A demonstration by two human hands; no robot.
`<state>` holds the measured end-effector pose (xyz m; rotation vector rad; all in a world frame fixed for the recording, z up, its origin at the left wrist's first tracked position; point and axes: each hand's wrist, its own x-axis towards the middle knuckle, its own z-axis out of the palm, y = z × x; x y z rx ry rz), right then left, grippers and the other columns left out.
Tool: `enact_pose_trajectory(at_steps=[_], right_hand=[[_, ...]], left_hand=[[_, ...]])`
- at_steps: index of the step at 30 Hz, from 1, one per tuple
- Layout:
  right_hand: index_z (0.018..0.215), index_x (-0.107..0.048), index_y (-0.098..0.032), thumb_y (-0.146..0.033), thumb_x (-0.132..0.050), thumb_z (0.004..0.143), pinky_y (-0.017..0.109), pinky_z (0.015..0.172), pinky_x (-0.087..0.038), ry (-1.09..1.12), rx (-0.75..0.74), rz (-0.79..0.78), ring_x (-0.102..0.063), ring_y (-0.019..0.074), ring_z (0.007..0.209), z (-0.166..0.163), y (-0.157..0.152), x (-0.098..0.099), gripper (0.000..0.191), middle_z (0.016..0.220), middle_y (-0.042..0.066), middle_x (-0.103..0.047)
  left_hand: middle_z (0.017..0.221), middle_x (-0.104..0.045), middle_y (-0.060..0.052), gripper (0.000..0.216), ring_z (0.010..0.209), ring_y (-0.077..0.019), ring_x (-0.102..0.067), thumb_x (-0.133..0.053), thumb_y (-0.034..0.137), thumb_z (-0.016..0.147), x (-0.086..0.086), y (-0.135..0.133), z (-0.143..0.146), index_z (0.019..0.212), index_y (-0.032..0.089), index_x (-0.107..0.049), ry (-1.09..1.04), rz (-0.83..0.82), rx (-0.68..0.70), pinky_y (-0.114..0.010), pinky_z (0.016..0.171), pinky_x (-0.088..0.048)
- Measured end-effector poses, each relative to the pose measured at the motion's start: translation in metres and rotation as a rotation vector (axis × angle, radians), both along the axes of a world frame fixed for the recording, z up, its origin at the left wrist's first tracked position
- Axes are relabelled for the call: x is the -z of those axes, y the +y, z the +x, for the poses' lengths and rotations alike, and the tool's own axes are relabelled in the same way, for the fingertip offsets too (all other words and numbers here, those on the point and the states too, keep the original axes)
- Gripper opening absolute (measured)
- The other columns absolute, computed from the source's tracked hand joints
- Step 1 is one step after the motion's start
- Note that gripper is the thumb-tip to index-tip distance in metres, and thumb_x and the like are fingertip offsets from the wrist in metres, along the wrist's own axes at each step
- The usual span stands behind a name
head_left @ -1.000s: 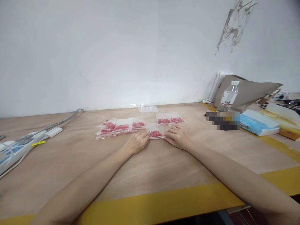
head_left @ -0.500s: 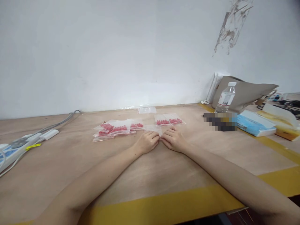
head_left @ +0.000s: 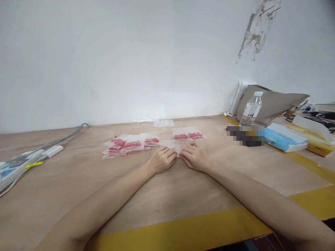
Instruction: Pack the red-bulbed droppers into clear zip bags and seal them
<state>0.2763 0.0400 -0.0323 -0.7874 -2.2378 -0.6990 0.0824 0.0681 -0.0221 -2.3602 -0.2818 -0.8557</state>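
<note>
Both hands rest on the table, close together, with a clear plastic zip bag (head_left: 170, 143) lying between and just beyond them. My left hand (head_left: 162, 159) is closed with its fingers curled at the bag's near edge. My right hand (head_left: 194, 157) is likewise closed, its fingertips at the bag's other side. The fingers cover most of the bag, and a hint of red shows by the left fingertips. To the left lies an overlapping group of bags with small red pieces (head_left: 132, 144). Beyond my hands are two more filled bags, side by side (head_left: 188, 133).
Empty-looking clear bags (head_left: 163, 123) lie against the wall. On the right stand a water bottle (head_left: 252, 109), a grey bag (head_left: 277, 104), a blue tissue pack (head_left: 285, 137) and a yellow pack (head_left: 320, 141). A power strip (head_left: 18, 170) with cables sits at left. Yellow tape (head_left: 183, 226) lines the front edge.
The fingers have drawn slightly apart at the bag, the left hand moving a little left. The view has shifted slightly; the other bags stay in place.
</note>
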Motion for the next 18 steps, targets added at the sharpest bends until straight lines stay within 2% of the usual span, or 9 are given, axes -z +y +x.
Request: enact_pose_trajectory(at_steps=[9, 14, 16, 18], right_hand=[[0.072, -0.056, -0.016, -0.016, -0.043, 0.085, 0.031, 0.071, -0.030, 0.030, -0.012, -0.028, -0.050, 0.0117, 0.064, 0.008, -0.008, -0.005, 0.018, 0.066, 0.001, -0.061], [0.072, -0.058, -0.017, -0.021, -0.045, 0.085, 0.031, 0.072, -0.033, 0.020, -0.004, -0.118, -0.052, 0.0130, 0.066, 0.010, -0.012, -0.005, 0.019, 0.067, 0.003, -0.061], [0.082, -0.060, -0.017, -0.027, -0.048, 0.084, 0.031, 0.073, -0.035, 0.014, -0.009, -0.197, -0.055, 0.0152, 0.075, 0.009, -0.016, -0.004, 0.016, 0.079, 0.005, -0.063], [0.101, -0.060, -0.019, -0.032, -0.052, 0.081, 0.030, 0.072, -0.039, 0.008, -0.011, -0.285, -0.057, 0.0173, 0.085, 0.006, -0.019, -0.003, 0.025, 0.100, 0.008, -0.062]], left_hand=[[0.077, -0.063, -0.004, 0.010, 0.069, -0.0149, -0.057, -0.048, 0.012, 0.086, -0.005, -0.010, -0.046, 0.079, 0.014, -0.056, 0.022, 0.055, -0.029, -0.030, 0.069, -0.045], [0.061, -0.056, -0.002, 0.019, 0.056, -0.0137, -0.052, -0.043, 0.012, 0.088, -0.005, -0.017, -0.054, 0.074, 0.014, -0.055, 0.028, 0.024, -0.095, -0.029, 0.060, -0.043], [0.060, -0.056, -0.002, 0.020, 0.055, -0.0132, -0.051, -0.041, 0.011, 0.089, -0.005, -0.020, -0.052, 0.075, 0.014, -0.056, 0.023, 0.004, -0.081, -0.028, 0.058, -0.042], [0.064, -0.059, -0.002, 0.016, 0.056, -0.0130, -0.053, -0.042, 0.012, 0.089, -0.004, -0.024, -0.048, 0.085, 0.015, -0.057, 0.032, -0.035, -0.009, -0.027, 0.058, -0.043]])
